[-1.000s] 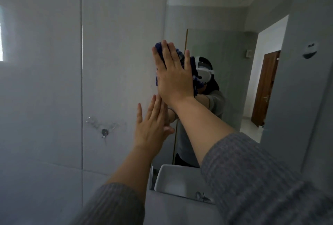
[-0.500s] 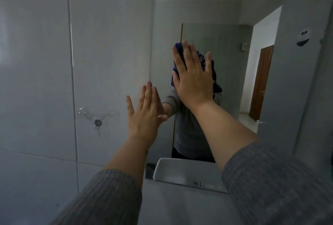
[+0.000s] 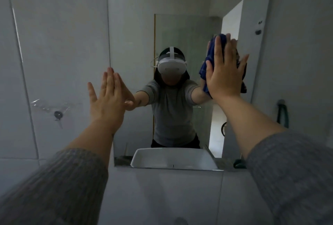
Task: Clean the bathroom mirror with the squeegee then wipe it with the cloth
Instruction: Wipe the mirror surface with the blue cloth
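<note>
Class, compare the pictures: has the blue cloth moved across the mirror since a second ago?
Yes. The right hand has swept the cloth rightward, from the left edge of the mirror to near its right edge.

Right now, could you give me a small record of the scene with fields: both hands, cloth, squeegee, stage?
left hand: open, flat at the left edge of the mirror
right hand: fingers straight, pressing the cloth on the glass
cloth: blue, bunched, near the right edge
squeegee: not in view
stage: wiping with cloth

No legible text, label or number anywhere
</note>
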A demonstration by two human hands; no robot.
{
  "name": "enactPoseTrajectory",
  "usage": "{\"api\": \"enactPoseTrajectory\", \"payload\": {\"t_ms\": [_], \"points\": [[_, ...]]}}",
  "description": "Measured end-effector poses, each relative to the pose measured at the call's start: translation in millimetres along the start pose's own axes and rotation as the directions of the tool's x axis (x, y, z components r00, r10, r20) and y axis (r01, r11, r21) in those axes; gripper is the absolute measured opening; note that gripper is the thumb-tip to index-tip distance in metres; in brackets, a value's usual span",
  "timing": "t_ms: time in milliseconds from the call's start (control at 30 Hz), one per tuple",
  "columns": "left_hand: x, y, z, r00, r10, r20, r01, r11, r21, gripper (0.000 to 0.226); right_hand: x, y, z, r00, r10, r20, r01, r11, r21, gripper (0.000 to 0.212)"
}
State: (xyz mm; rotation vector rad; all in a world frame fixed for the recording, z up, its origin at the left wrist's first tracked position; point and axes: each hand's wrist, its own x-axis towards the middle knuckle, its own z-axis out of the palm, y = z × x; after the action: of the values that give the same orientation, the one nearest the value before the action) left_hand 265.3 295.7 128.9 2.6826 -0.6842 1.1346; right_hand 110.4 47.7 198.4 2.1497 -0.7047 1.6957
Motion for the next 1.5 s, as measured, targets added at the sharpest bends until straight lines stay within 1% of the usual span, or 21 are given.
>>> {"api": "enactPoseTrajectory", "payload": {"t_ms": [100, 200, 300, 367, 433, 500, 633, 767, 900, 1100, 1200, 1300, 1433, 1500], "points": [[2, 0, 4, 1.000, -0.002, -0.010, 0.002, 1.000, 0.005, 0.106, -7, 23, -1, 0.998, 0.059, -0.006, -0.059, 0.998, -0.006, 0.059], [0, 1, 1, 0.999, 0.010, -0.038, -0.011, 1.000, -0.029, 0.097, -15, 38, -2, 0.995, 0.096, -0.009, -0.096, 0.995, 0.017, 0.059], [-11, 14, -5, 0.978, 0.089, -0.186, -0.106, 0.991, -0.084, 0.087, -26, 47, 2, 0.995, 0.101, -0.022, -0.101, 0.994, 0.029, 0.059], [-21, 29, -5, 0.953, 0.101, -0.286, -0.149, 0.977, -0.152, 0.083, -35, 50, 5, 0.992, 0.127, -0.023, -0.126, 0.991, 0.039, 0.058], [-30, 42, 4, 0.938, 0.142, -0.317, -0.208, 0.961, -0.185, 0.084, -47, 53, 6, 0.987, 0.156, -0.032, -0.155, 0.987, 0.047, 0.058], [-39, 51, 19, 0.937, 0.176, -0.301, -0.239, 0.953, -0.185, 0.087, -60, 57, 9, 0.984, 0.171, -0.044, -0.168, 0.984, 0.050, 0.058], [-50, 56, 48, 0.950, 0.192, -0.245, -0.236, 0.958, -0.162, 0.089, -86, 62, 17, 0.978, 0.203, -0.057, -0.200, 0.979, 0.049, 0.058], [-49, 54, 56, 0.944, 0.208, -0.256, -0.254, 0.954, -0.161, 0.085, -106, 58, 25, 0.973, 0.216, -0.076, -0.214, 0.976, 0.029, 0.056], [-48, 53, 59, 0.940, 0.207, -0.270, -0.257, 0.953, -0.163, 0.086, -114, 44, 29, 0.975, 0.208, -0.075, -0.205, 0.978, 0.040, 0.055], [-48, 50, 60, 0.936, 0.211, -0.283, -0.262, 0.952, -0.160, 0.087, -120, -3, 31, 0.986, 0.159, -0.045, -0.156, 0.985, 0.067, 0.055], [-48, 46, 55, 0.927, 0.204, -0.316, -0.260, 0.955, -0.145, 0.087, -121, -33, 32, 0.990, 0.142, -0.023, -0.140, 0.985, 0.098, 0.055], [-51, 31, 52, 0.933, 0.152, -0.327, -0.210, 0.966, -0.152, 0.088, -121, -64, 33, 0.996, 0.095, 0.004, -0.095, 0.990, 0.107, 0.056], [-58, 0, 60, 0.967, 0.077, -0.242, -0.120, 0.979, -0.167, 0.094, -119, -109, 36, 0.998, 0.027, 0.050, -0.032, 0.992, 0.123, 0.057], [-62, -10, 66, 0.978, 0.060, -0.201, -0.097, 0.980, -0.176, 0.097, -118, -130, 38, 0.997, -0.022, 0.071, 0.015, 0.995, 0.102, 0.059]]}}
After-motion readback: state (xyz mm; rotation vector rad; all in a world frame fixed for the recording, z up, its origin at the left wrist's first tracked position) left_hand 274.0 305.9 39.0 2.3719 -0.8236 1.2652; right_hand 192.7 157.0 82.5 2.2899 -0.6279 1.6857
